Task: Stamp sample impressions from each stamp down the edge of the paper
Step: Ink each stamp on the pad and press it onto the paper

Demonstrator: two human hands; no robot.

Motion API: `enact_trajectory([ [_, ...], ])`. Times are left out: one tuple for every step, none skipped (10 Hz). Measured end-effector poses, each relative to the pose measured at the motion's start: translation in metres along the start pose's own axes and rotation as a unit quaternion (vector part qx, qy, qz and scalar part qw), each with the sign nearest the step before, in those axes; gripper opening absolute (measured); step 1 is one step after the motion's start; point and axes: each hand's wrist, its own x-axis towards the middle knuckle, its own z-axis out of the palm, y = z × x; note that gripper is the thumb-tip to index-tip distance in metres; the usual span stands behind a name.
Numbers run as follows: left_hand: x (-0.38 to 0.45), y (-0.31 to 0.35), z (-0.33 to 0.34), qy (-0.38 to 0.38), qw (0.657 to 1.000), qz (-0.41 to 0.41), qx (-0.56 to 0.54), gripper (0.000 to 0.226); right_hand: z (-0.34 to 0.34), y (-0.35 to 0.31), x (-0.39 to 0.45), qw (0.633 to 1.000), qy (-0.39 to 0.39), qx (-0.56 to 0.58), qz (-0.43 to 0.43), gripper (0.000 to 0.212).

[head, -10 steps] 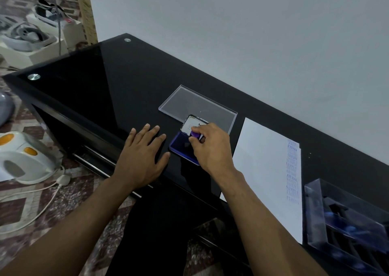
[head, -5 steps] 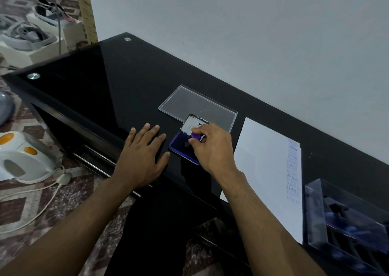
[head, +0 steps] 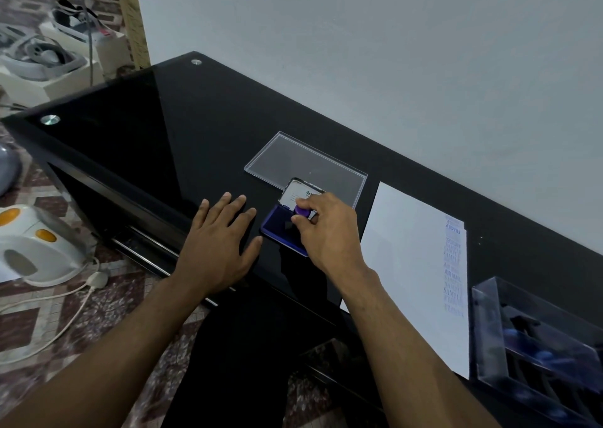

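Note:
My right hand (head: 326, 231) pinches a small stamp with a purple knob (head: 301, 211) and holds it down on the blue ink pad (head: 277, 226), whose hinged lid (head: 298, 192) stands open behind it. My left hand (head: 220, 241) rests flat with spread fingers on the black glass table (head: 146, 140), just left of the pad. A white sheet of paper (head: 411, 264) lies to the right, with a column of blue impressions (head: 453, 264) down its far right edge.
A clear plastic lid (head: 306, 164) lies flat behind the ink pad. A clear stamp box (head: 535, 346) with several blue stamps stands at the right, beside the paper. A white wall runs along the table's far side. On the floor at left are a white appliance (head: 36, 248) and its cord.

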Motion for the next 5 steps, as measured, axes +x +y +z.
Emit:
enact_trajectory([
  [-0.001,0.0,-0.001,-0.003,1.0,-0.002,-0.002,0.074,0.002,0.002,-0.001,1.0,0.004,0.003,-0.001,0.032],
  [0.0,0.0,-0.002,-0.005,1.0,-0.004,-0.005,0.075,0.005,0.004,-0.001,1.0,0.01,0.01,-0.002,0.032],
  [0.003,0.004,-0.005,-0.007,1.0,-0.012,-0.021,0.075,0.007,0.008,-0.002,0.999,0.025,0.023,0.002,0.032],
  [0.006,0.011,-0.009,0.002,0.999,-0.022,-0.047,0.069,0.005,0.013,-0.005,0.998,0.047,0.031,0.002,0.03],
  [0.012,0.024,-0.009,0.005,0.999,-0.008,-0.052,0.066,-0.003,0.021,-0.01,0.996,0.079,0.047,-0.003,0.029],
])
